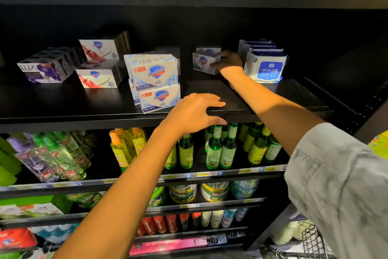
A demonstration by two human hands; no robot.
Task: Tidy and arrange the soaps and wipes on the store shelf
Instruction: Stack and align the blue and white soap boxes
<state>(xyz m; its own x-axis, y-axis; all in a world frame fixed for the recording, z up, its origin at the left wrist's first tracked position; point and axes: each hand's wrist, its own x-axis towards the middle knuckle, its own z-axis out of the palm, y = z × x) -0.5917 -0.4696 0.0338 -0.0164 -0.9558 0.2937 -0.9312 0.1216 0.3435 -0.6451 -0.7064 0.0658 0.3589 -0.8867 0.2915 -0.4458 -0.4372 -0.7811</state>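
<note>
White-and-blue soap box (204, 62) gripped by right hand (227, 62), deep on black shelf (84, 101)

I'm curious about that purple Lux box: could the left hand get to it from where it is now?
Probably yes. The left hand rests on the shelf edge holding nothing, and the shelf in front of the Lux box is bare.

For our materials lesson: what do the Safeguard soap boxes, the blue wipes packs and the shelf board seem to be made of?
Safeguard soap boxes: likely printed, slightly glossy cardboard; crisp edges, flat faces.
Blue wipes packs: probably soft plastic film; bulging fronts, crimped top seams.
Shelf board: black, smooth, semi-matte, perhaps painted metal or laminate; the picture cannot settle it.
</note>
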